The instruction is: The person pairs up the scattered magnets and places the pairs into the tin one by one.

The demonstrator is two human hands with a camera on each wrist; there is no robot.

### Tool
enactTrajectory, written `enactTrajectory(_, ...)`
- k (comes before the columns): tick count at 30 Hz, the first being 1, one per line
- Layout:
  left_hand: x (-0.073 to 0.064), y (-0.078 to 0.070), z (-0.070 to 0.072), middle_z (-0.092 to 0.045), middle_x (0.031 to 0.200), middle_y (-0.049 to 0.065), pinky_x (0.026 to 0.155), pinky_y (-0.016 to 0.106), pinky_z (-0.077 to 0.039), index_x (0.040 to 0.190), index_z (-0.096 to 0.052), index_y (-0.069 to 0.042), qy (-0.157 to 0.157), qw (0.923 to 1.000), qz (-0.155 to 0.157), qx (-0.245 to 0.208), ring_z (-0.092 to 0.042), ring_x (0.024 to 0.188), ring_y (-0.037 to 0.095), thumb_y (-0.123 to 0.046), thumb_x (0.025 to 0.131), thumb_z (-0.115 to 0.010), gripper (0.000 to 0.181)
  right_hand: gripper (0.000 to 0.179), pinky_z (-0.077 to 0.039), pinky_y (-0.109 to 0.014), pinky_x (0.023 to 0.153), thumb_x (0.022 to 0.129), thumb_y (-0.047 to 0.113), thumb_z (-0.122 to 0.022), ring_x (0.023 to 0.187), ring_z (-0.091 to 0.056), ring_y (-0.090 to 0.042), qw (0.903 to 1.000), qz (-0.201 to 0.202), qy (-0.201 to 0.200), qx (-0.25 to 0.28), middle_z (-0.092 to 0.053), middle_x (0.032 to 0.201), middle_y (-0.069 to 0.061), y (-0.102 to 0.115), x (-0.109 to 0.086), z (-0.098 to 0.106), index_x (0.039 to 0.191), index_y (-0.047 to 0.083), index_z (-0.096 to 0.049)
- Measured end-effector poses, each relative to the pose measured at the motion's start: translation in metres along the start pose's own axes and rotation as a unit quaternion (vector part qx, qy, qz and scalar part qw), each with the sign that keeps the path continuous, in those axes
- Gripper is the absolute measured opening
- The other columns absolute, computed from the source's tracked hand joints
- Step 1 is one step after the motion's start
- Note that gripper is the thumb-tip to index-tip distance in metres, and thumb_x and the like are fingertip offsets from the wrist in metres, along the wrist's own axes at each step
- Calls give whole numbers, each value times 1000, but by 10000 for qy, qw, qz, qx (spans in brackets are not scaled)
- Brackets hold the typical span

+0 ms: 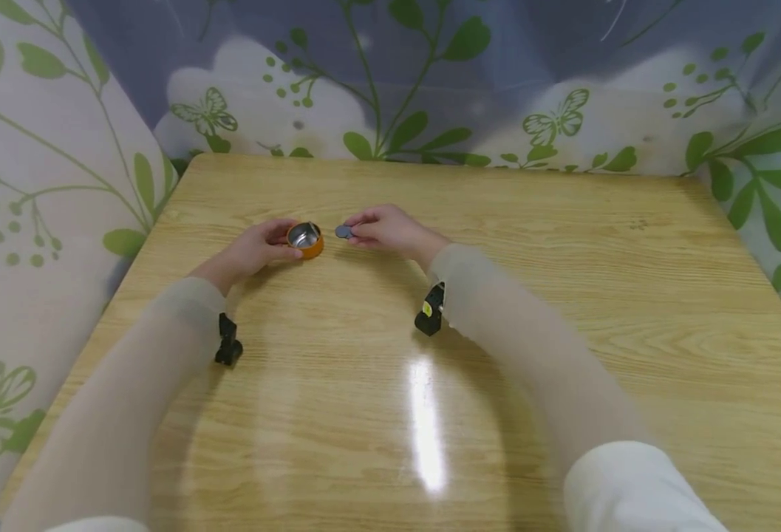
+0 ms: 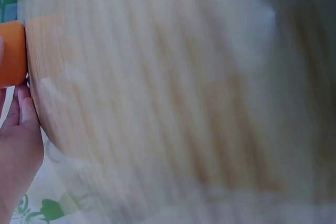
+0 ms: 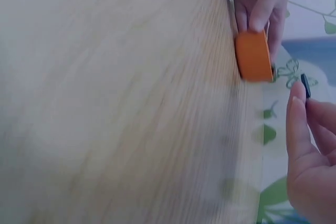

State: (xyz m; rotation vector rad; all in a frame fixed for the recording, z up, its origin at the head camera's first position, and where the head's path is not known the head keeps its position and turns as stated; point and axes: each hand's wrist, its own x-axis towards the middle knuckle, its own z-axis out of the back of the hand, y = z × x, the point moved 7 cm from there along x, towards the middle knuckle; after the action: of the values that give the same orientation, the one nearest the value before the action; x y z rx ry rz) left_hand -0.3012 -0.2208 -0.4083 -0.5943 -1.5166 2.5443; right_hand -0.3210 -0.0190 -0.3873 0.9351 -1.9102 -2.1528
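Observation:
A small round orange cup [image 1: 313, 251] with a shiny metal inside stands on the wooden table. My left hand [image 1: 257, 247] grips it from the left, thumb on the near side and fingers at the far side. Just to its right, my right hand [image 1: 386, 230] pinches a small flat grey-blue disc [image 1: 343, 232] between thumb and fingers, apart from the cup. In the right wrist view the disc [image 3: 305, 86] appears edge-on as a thin dark piece near the orange cup [image 3: 253, 56]. Only part of the cup [image 2: 13, 53] shows in the left wrist view.
The wood-grain table [image 1: 337, 369] extends around both hands, with a bright reflection in front. A curtain [image 1: 417, 89] with green leaves and butterflies hangs behind the table and along its sides. Black wrist cameras [image 1: 430, 310] sit on both sleeves.

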Motion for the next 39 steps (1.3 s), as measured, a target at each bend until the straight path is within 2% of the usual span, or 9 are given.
enactTrajectory(5,2,1,1,-39,141,18,107,43,-26,142,-34,-5,-12,10000,37,-48,-35,130,30,-19,87,-68,66,29,-45,-34,92,95,1,-50,106,-58,-30,9996,241,-110,89,-57,116,-21,11,9,-22,122,-7,-55)
enactTrajectory(8,2,3,3,-39,141,17,107,43,-26,141,-35,-5,-48,10000,69,-23,-36,129,29,-20,87,-68,66,28,-46,-35,92,94,0,-51,106,-58,-32,9992,354,-159,100,-57,116,-22,14,15,-35,121,-9,-55)
enactTrajectory(13,2,2,1,-41,140,17,106,43,-28,140,-37,-4,5,9999,14,-111,-37,128,29,-19,87,-68,64,24,-49,-33,87,92,-3,-53,92,-63,-26,9970,554,-446,-298,-59,111,-23,13,23,-46,114,-11,-58)
enactTrajectory(15,-3,-5,-3,-40,140,18,106,43,-27,140,-36,-3,63,9998,36,-177,-37,129,30,-15,88,-67,62,22,-50,-32,84,92,-2,-54,83,-63,-21,9942,688,-594,-573,-61,107,-22,13,24,-48,111,-11,-60)
enactTrajectory(19,-4,-6,-3,-39,141,18,107,43,-26,141,-36,-4,51,9998,53,-164,-36,129,30,-15,88,-66,62,19,-52,-25,74,91,1,-57,73,-60,-12,9812,1005,-878,-1397,-64,100,-17,19,22,-50,107,-7,-63)
enactTrajectory(22,1,1,1,-40,141,16,107,43,-26,141,-36,-5,-29,10000,27,-56,-36,130,29,-18,87,-67,63,18,-48,-18,66,91,4,-58,75,-59,-11,9662,1150,-1025,-2065,-65,98,-13,25,20,-53,106,-3,-65)
enactTrajectory(25,2,2,2,-39,141,17,107,43,-26,141,-36,-5,-14,10000,8,-60,-36,130,29,-18,87,-67,63,18,-45,-15,63,91,5,-58,78,-58,-12,9577,1161,-1075,-2403,-65,98,-10,27,19,-54,106,-2,-65)
enactTrajectory(34,2,1,1,-39,142,16,107,44,-26,141,-36,-6,-46,10000,63,-1,-35,130,29,-21,86,-68,64,16,-46,-16,63,90,5,-60,78,-59,-12,9587,1124,-991,-2419,-66,98,-11,26,18,-51,103,-2,-66)
enactTrajectory(39,1,0,1,-41,140,16,107,44,-27,140,-37,-6,-33,10000,-8,1,-36,129,29,-20,87,-68,63,18,-48,-17,70,91,9,-60,87,-60,-15,9614,1098,-875,-2367,-65,102,-11,23,13,-44,105,-2,-65)
